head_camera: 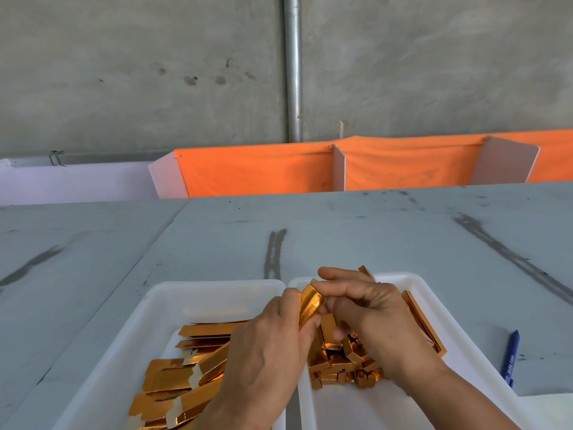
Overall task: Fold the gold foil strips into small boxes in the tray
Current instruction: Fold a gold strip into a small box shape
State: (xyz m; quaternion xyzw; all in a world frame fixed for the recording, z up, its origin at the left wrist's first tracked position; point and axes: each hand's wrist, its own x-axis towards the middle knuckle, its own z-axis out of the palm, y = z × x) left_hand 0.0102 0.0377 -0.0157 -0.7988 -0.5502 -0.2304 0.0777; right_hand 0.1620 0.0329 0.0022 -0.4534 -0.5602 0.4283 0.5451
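Two white trays are sitting side by side on the grey table [372,231], their long walls almost touching. The left tray [201,285] is holding a loose pile of flat foil strips [176,377], overlapping too much to count. The right tray [409,277] is holding a heap of small folded boxes [344,358], also too jumbled to count, with a couple of long gold pieces [424,324] leaning along its right wall.

One gold strip [310,305] is being held above the seam between the trays, toward their far rims. The left hand [273,346] is pinching its near end between thumb and fingers. The right hand [369,308] is curling its fingers over the far end, gripping it.

One blue pen [511,358] is lying on the table, just right of the right tray. Beyond the trays, bare tabletop is stretching to the far edge, where an orange cloth [263,169] is hanging. One metal pipe [293,66] is running up the concrete wall.
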